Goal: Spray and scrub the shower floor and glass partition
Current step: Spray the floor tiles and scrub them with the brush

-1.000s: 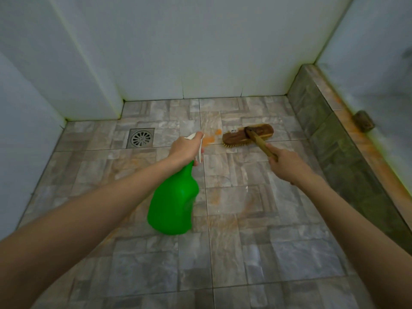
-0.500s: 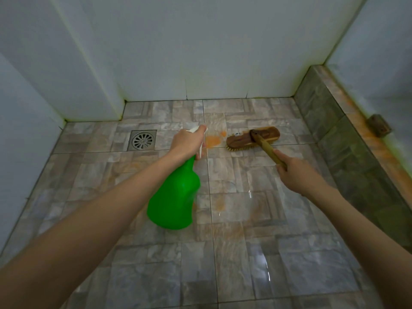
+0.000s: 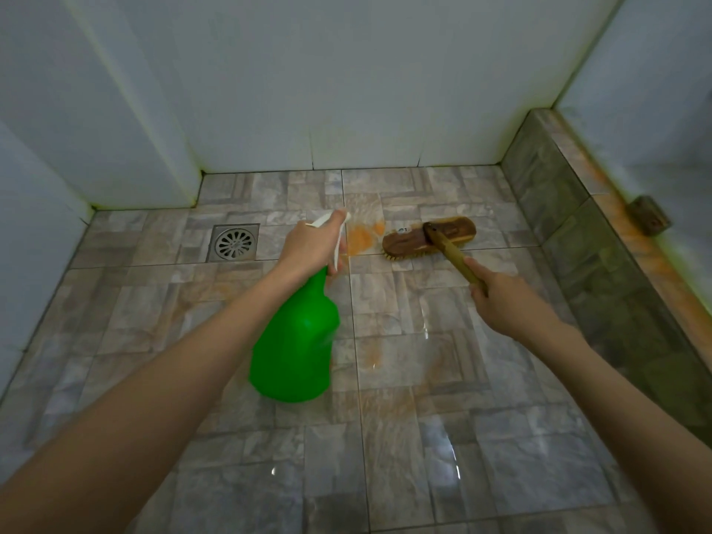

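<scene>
Raises the left hand [image 3: 310, 246] a touch toward the back wall, taking the white nozzle [image 3: 327, 220] of the green spray bottle [image 3: 294, 341] along. Uncovers more of the orange stain [image 3: 362, 237] on the shower floor [image 3: 539, 456], now in plain view between the nozzle and the scrub brush [image 3: 429, 238]. Draws the right hand [image 3: 508, 306] slightly back toward the body, baring a little more of the wooden handle [image 3: 449, 250]. Adds bright wet glints [image 3: 450, 452] on the near tiles, fainter a second ago.
</scene>
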`<state>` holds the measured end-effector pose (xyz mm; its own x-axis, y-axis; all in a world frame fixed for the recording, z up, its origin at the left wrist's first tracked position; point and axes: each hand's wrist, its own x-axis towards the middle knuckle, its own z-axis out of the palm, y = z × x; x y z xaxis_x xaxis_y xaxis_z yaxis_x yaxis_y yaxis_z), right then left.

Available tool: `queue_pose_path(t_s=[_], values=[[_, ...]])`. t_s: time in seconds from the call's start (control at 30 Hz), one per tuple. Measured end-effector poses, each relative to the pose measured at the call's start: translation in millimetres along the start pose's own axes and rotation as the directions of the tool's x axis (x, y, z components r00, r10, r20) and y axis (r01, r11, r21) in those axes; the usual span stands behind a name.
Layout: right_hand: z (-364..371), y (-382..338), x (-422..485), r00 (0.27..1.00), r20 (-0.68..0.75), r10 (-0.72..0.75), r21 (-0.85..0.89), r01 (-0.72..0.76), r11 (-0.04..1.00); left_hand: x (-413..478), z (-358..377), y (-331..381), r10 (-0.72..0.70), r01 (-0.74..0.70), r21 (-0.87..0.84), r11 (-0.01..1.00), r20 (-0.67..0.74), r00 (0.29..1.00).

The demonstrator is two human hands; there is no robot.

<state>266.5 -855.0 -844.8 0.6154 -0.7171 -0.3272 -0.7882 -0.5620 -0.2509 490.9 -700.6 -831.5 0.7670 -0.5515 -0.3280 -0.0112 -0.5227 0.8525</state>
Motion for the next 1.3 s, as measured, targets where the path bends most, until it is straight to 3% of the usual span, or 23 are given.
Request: queue_pose_path(t_s=[0.17, 0.3, 0.4, 0.5, 0.6, 0.7, 0.87, 0.97, 1.1, 1.23, 1.3], values=[[-19.2, -24.1, 13.2, 0.999, 0.047, -0.002, -0.17, 0.01, 0.985, -10.2, -17.7, -6.1, -0.003, 0.029, -0.224, 0.974, 0.115, 0.993], [-22.8, -39.5, 62.8, 0.996, -0.062, -0.056, -0.08, 0.051, 0.995, -17.7, -21.7, -7.7, 0.028, -0.028, -0.118, 0.993, -0.001, 1.0], [-42.0, -57.5, 76.0, 0.999, 0.016, -0.028, -0.14, 0.03, 0.99, -22.1, -25.4, -5.1, 0.056, -0.063, -0.079, 0.995, -0.089, 0.995], [-39.8, -75.8, 50.9, 0.995, 0.1, 0.017, -0.27, 0.01, 0.963, -21.5, -31.4, -4.4, 0.017, -0.037, -0.179, 0.983, -0.11, 0.994], [-15.3, -81.9, 40.4, 0.994, 0.045, -0.099, -0.223, 0.106, 0.969, -21.3, -34.1, -4.2, 0.004, -0.033, -0.243, 0.97, -0.116, 0.993], [-17.8, -82.3, 79.3, 0.988, -0.022, -0.154, -0.159, 0.149, 0.976, -23.7, -33.9, -4.6, 0.01, -0.034, -0.219, 0.975, -0.11, 0.994], [-48.0, -99.9, 44.7, 0.992, 0.1, -0.079, -0.354, 0.11, 0.929, -20.7, -41.5, -11.3, 0.032, -0.051, -0.184, 0.982, -0.106, 0.994], [-22.1, -104.7, 32.9, 0.988, 0.086, -0.126, -0.3, 0.147, 0.943, -17.7, -47.0, -13.1, 0.031, -0.057, -0.216, 0.975, -0.123, 0.992], [-25.4, -111.6, 98.5, 0.984, 0.002, -0.18, -0.218, 0.176, 0.96, -18.0, -47.3, -15.4, 0.029, -0.058, -0.205, 0.977, -0.138, 0.99], [-57.3, -128.9, 66.0, 0.988, 0.135, -0.08, -0.4, 0.128, 0.908, -15.6, -49.8, -19.7, -0.004, -0.036, -0.253, 0.967, -0.157, 0.988], [-52.7, -136.2, 35.6, 0.977, 0.195, -0.086, -0.375, 0.156, 0.914, -14.0, -50.8, -19.8, -0.016, -0.028, -0.265, 0.964, -0.162, 0.987]])
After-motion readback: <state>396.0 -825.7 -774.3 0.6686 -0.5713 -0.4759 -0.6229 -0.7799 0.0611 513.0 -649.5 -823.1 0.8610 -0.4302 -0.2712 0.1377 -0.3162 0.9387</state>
